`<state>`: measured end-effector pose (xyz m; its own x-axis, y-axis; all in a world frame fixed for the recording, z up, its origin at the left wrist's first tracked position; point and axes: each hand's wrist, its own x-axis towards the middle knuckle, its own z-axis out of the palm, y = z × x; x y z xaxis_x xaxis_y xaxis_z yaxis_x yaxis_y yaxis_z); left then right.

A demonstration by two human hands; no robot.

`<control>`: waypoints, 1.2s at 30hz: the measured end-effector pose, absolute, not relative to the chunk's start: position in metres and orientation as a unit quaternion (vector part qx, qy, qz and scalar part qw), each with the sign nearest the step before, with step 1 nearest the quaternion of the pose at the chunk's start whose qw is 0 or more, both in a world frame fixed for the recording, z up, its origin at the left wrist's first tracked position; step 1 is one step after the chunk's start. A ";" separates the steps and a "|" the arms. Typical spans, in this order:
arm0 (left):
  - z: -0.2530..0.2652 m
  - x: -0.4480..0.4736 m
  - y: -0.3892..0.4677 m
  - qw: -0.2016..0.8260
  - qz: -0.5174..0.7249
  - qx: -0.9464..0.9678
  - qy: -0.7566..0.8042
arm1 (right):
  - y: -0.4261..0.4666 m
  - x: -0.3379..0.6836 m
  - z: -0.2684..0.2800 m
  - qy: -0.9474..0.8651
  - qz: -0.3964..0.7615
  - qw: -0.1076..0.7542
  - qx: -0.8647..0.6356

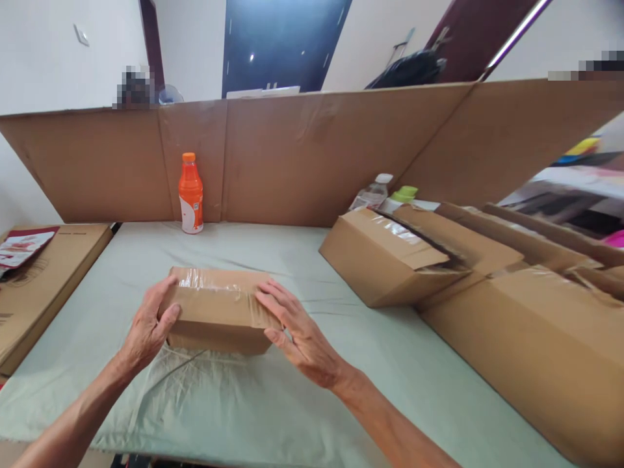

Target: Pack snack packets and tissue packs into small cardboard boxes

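A small closed cardboard box rests on the pale green cloth, with shiny clear tape along its top. My left hand grips the box's left end, its thumb at the front top edge and fingers round the far corner. At the right end, my right hand lays its fingers over the top and has the thumb by the front edge. The two hands hold the box between them. Its underside and back are hidden.
Behind stand an orange bottle and a long cardboard wall. To the right are another taped box, a large open carton and a clear bottle. A flat carton lies left, bearing a printed packet.
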<state>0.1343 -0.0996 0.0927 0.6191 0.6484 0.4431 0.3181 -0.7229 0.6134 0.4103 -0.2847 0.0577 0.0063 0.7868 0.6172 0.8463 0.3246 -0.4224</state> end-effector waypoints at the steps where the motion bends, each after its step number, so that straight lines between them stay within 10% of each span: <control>1: 0.091 0.131 -0.100 0.250 0.338 0.863 0.281 | -0.284 0.410 0.055 -0.709 -0.051 0.405 -0.575; 16: 0.092 0.115 -0.073 0.133 0.311 0.922 0.191 | -0.259 0.417 0.057 -0.712 -0.064 0.419 -0.560; 36: 0.064 0.452 -0.249 0.353 0.172 0.920 -0.019 | -0.510 0.456 0.046 -0.340 -0.403 0.155 -0.836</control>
